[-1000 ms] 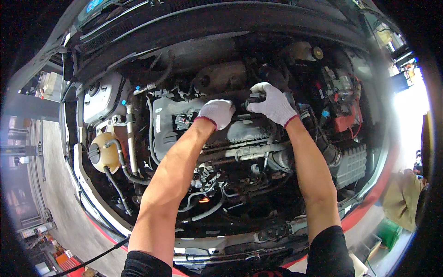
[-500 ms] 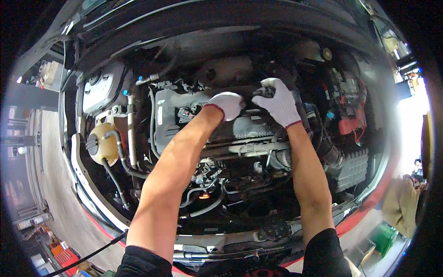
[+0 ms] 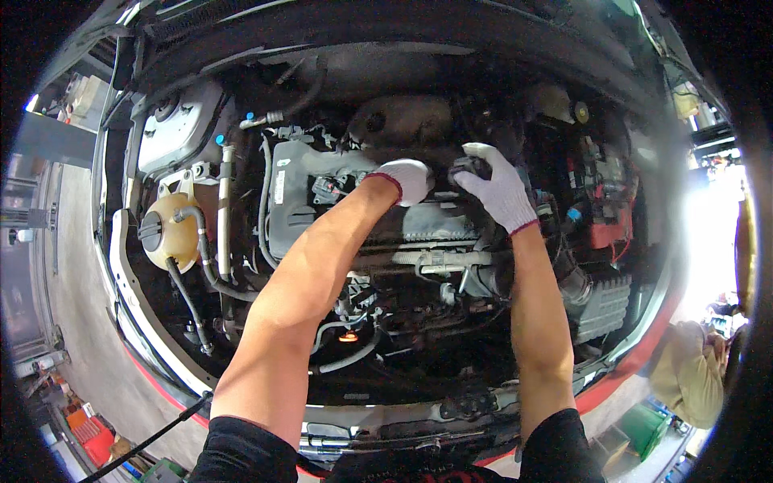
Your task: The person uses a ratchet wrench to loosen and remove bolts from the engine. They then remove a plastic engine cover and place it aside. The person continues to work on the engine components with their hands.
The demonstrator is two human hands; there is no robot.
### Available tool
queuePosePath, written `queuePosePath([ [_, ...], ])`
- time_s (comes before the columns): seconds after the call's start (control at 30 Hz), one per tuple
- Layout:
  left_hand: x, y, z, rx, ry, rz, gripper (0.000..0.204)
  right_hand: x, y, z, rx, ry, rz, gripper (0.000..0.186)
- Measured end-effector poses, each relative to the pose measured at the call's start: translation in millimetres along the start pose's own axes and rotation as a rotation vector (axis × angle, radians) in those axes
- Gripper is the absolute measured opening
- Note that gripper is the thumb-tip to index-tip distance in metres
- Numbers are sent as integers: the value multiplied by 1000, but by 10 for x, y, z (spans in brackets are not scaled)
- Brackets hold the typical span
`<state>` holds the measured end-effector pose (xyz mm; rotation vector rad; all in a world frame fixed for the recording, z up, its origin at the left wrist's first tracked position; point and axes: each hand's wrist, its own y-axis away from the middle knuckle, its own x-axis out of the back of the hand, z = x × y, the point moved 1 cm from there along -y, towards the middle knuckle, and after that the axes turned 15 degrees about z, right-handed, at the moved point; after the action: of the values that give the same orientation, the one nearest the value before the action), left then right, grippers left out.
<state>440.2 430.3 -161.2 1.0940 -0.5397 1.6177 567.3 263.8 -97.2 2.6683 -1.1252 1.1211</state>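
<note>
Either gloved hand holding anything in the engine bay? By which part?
Right hand in a white knit glove grips a dark rounded part at the engine's rear, fingers over its top. Left hand rests beside it; hold unclear.

White knit cloth gloves (image 3: 499,189); matt black plastic engine cover (image 3: 322,193).

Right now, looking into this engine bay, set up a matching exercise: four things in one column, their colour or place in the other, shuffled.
Things:
1. coolant reservoir
2. left hand
3. right hand
4. engine cover

Descriptions:
A. grips a dark part at the rear
B. yellowish, black cap
C. grey, under the left forearm
D. white glove, fist closed, engine's middle

Pairs: 1-B, 2-D, 3-A, 4-C
</note>
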Motion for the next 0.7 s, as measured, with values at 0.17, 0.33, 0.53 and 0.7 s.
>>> queuePosePath([
  [0.17,297,-50,174,-3,-203,-118,34,139,-136,-104,68,167,-164,48],
  [0.33,523,172,-443,-22,-29,-14,42,-160,-237,-443,78,204,-211,56],
  [0.53,578,372,14,24,18,-5,42,-101,-204,-266,-153,111,-147,68],
  [0.7,458,314,-46,17,215,39,49,-152,-130,-191,-21,154,-90,65],
])
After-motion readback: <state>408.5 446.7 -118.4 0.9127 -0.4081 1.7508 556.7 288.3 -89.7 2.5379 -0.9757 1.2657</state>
